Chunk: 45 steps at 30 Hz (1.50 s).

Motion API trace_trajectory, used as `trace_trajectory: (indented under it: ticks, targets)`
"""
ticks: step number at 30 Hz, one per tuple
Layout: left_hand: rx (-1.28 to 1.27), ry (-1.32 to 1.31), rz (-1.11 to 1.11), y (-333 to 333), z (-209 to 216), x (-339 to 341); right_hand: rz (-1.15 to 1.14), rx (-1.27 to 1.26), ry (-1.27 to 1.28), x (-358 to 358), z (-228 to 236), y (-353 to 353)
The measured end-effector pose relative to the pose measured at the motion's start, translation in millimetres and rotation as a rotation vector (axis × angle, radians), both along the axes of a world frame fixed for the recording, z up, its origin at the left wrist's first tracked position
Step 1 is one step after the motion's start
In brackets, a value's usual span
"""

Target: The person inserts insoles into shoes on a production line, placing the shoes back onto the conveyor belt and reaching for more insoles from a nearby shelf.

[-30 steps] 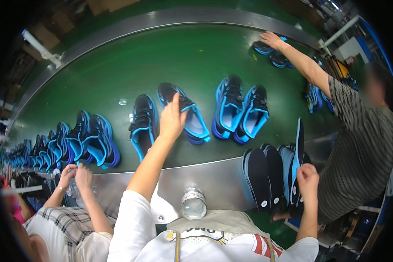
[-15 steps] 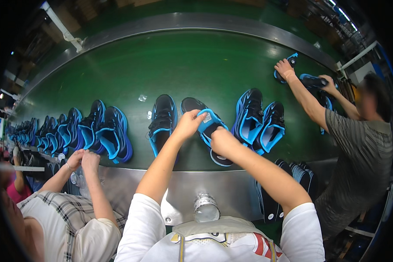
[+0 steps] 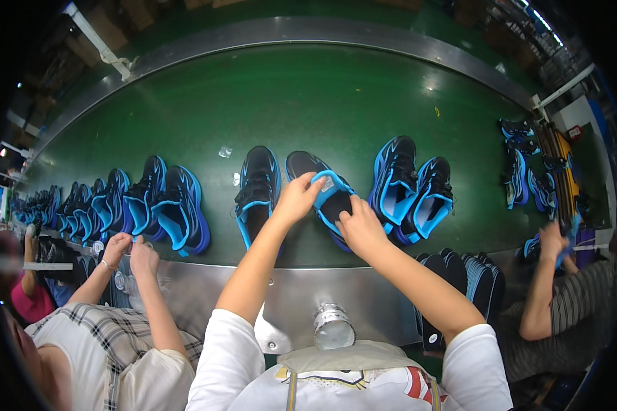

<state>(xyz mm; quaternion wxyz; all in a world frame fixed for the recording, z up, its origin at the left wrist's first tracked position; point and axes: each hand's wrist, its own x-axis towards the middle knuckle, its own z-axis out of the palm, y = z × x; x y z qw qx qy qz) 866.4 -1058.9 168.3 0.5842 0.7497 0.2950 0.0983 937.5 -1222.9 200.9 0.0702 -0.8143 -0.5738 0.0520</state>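
A black sneaker with bright blue trim lies on the green belt in front of me, its toe pointing away. My left hand pinches the blue-lined tongue, where a pale label shows. My right hand, fingers curled, grips the right side of the collar. The dark inside of the sneaker shows between both hands; my right hand hides part of the heel. Left of it lies a similar sneaker, partly covered by my left forearm and touched by neither hand.
A pair of matching sneakers rests just right, and a long row of sneakers runs off left. Dark insoles stand below the steel edge, near a clear cup. Co-workers are on both sides; more sneakers lie far right.
My right hand has shifted slightly right, from over the sneaker's opening to its collar. My left hand keeps the tongue. The right co-worker has drawn back from the belt, leaving sneakers there.
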Motion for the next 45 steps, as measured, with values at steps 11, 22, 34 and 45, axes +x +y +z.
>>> trace_trajectory:
  ticks: [11,22,34,45]
  targets:
    - [-0.082,-0.063,0.065,-10.2,0.9,-3.6,0.139,-0.252,0.061,11.2,10.4,-0.4]
    - [0.746,-0.218,0.165,-35.3,8.0,4.7,0.249,-0.423,-0.100,18.4,-42.0,24.0]
    - [1.036,-0.002,-0.122,-25.8,22.5,6.3,0.589,-0.714,-0.170,33.4,-30.5,26.2]
    - [0.761,-0.168,0.273,-37.1,7.3,7.9,0.255,0.137,0.183,14.7,-6.5,-19.2]
